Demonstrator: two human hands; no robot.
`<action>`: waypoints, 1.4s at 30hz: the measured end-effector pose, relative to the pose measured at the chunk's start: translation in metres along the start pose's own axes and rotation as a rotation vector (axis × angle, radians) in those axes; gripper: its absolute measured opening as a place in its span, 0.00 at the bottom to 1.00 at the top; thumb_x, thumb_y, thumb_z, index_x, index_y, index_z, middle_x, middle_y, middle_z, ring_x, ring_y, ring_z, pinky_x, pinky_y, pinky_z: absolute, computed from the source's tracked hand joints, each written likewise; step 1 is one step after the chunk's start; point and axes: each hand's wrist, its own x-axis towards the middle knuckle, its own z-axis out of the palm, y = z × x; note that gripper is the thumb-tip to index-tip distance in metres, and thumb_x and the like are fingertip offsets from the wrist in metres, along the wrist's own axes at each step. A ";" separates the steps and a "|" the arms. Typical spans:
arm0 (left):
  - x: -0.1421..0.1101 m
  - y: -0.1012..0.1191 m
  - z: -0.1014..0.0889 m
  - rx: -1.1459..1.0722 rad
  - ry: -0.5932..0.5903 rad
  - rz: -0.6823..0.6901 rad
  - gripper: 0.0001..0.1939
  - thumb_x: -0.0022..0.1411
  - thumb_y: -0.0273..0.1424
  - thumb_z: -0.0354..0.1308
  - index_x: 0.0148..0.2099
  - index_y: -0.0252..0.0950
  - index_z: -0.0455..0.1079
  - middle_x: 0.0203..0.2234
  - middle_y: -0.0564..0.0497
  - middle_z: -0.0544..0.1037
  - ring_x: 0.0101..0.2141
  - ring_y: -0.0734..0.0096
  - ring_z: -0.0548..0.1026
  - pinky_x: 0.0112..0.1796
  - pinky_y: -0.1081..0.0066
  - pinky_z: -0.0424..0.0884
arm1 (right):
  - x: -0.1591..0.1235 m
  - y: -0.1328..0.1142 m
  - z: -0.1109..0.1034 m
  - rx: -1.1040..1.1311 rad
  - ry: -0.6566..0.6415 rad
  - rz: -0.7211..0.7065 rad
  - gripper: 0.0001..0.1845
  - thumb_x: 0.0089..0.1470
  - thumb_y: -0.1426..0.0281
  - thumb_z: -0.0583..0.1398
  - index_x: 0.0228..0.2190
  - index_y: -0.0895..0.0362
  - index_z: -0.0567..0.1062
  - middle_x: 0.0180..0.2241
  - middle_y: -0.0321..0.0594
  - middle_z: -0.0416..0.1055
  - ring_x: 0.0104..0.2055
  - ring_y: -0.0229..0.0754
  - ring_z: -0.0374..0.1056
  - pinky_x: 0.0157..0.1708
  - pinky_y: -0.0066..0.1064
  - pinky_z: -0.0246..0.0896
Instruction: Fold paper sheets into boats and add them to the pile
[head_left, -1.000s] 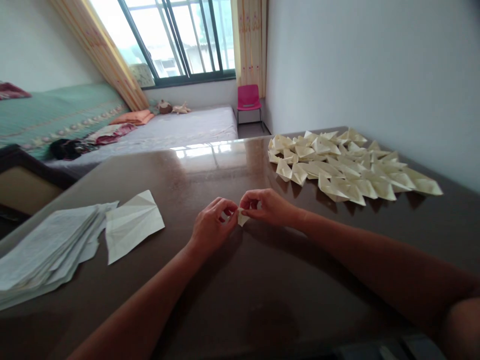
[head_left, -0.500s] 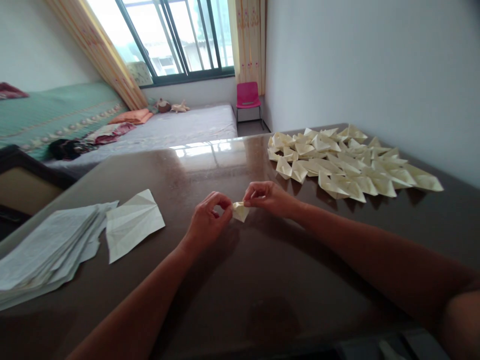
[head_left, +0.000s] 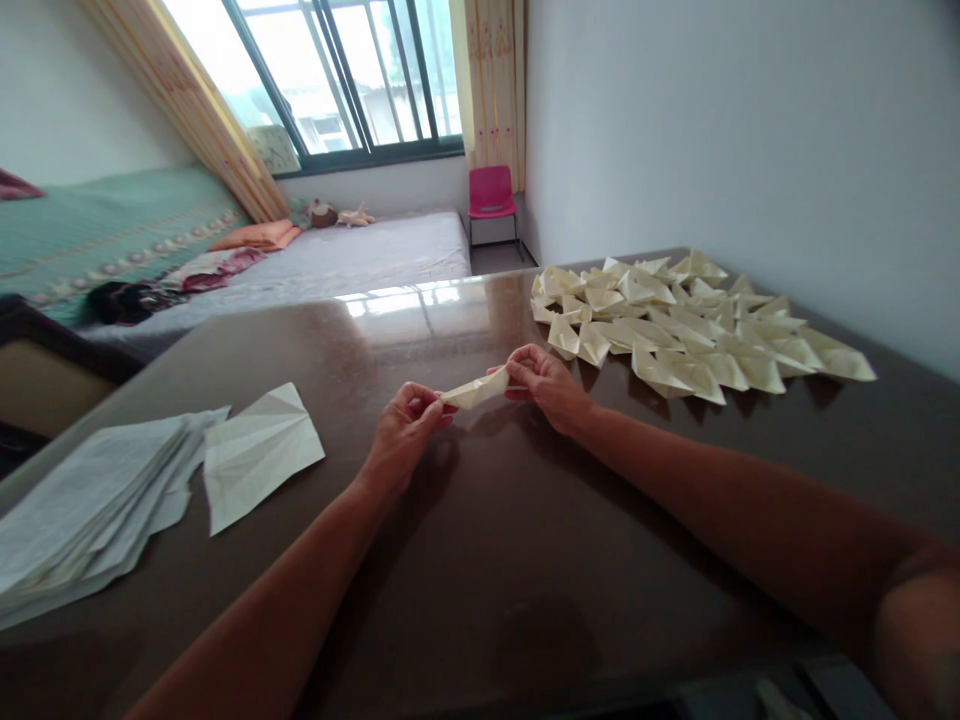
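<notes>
Between my hands, a little above the table, is a folded cream paper boat (head_left: 475, 390), long and pointed at both ends. My left hand (head_left: 411, 415) pinches its left tip between thumb and fingers. Its right tip is gripped by my right hand (head_left: 541, 380), which sits slightly higher, so the boat tilts up to the right. Beyond my right hand, many similar folded paper boats (head_left: 694, 335) lie in a cluster on the glossy brown table (head_left: 480, 580).
On the left lie a creased paper sheet (head_left: 264, 450) and a stack of papers (head_left: 94, 500). A dark chair (head_left: 56, 370) stands at the table's left edge. Farther back are a bed (head_left: 390, 245), a pink chair (head_left: 491, 195) and a wall (head_left: 720, 130) along the right.
The folded paper has been drawn out sideways from a small, compact shape into a longer boat. My hands have moved apart and it has risen slightly. The view has shifted a little.
</notes>
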 end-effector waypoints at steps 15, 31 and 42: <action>-0.002 -0.002 0.001 0.253 -0.100 0.180 0.15 0.47 0.37 0.67 0.29 0.34 0.66 0.49 0.44 0.74 0.39 0.65 0.77 0.40 0.66 0.75 | -0.017 -0.006 0.013 -0.257 -0.144 -0.218 0.10 0.57 0.60 0.56 0.32 0.51 0.61 0.41 0.39 0.75 0.40 0.40 0.71 0.41 0.35 0.68; -0.008 0.007 -0.006 0.631 -0.097 0.499 0.08 0.58 0.34 0.58 0.28 0.37 0.67 0.49 0.46 0.75 0.45 0.64 0.74 0.45 0.66 0.69 | -0.014 -0.027 -0.002 -0.450 -0.325 -0.405 0.10 0.56 0.63 0.58 0.41 0.52 0.71 0.56 0.41 0.65 0.58 0.45 0.60 0.52 0.40 0.59; -0.024 0.016 0.010 0.695 -0.386 0.476 0.11 0.63 0.33 0.49 0.32 0.38 0.70 0.50 0.48 0.73 0.45 0.66 0.73 0.46 0.67 0.68 | -0.002 -0.014 -0.011 -0.606 -0.555 0.003 0.14 0.49 0.63 0.63 0.35 0.59 0.78 0.29 0.36 0.76 0.29 0.38 0.69 0.27 0.25 0.59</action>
